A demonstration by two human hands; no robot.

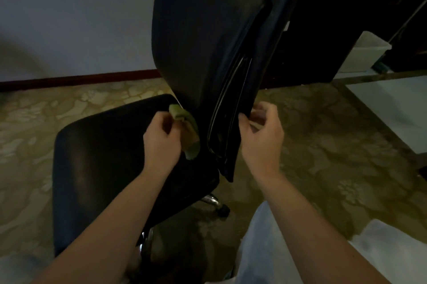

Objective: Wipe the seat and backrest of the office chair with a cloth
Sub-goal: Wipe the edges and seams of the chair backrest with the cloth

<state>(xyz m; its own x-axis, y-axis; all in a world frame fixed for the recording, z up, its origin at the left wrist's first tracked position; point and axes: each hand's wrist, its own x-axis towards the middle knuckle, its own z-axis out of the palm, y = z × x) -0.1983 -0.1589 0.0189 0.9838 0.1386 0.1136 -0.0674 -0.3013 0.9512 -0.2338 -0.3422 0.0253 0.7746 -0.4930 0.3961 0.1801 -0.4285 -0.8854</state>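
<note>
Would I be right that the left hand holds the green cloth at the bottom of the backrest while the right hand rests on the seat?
Not quite. In the head view the right hand is not on the seat: it grips the lower edge of the backrest. The left hand does hold the green cloth at the bottom of the backrest.

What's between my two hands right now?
The lower end of the black backrest, in the head view: left hand holds the green cloth against it, right hand grips its edge.
</note>
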